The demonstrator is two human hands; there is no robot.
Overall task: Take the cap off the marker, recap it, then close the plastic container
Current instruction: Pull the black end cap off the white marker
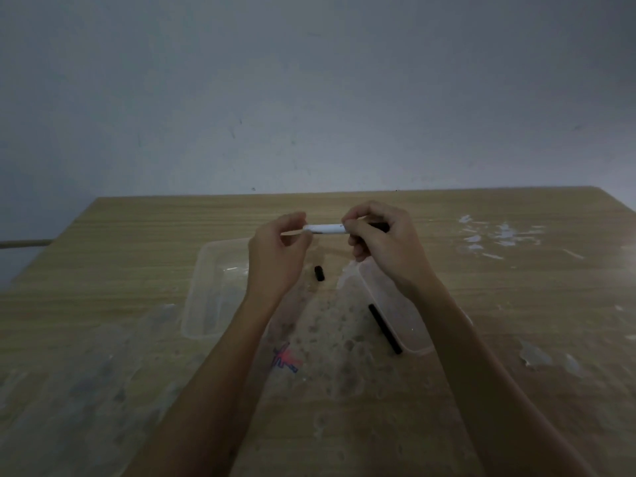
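I hold a white marker (325, 228) level above the table, between both hands. My left hand (275, 256) pinches its left end. My right hand (382, 242) is closed around its right end, where a dark cap part (380, 226) shows between the fingers. Whether the cap is seated on the barrel is hidden by my fingers. A clear plastic container (210, 290) lies open on the table under my left hand. A second clear plastic piece (385, 301), lid or tray, lies under my right forearm.
A small black cap-like piece (319, 273) lies on the wooden table (137, 235) between the two plastic pieces. A long black stick (385, 329) rests by the right plastic piece. Red and blue scribbles (285, 359) mark the tabletop. A grey wall stands behind.
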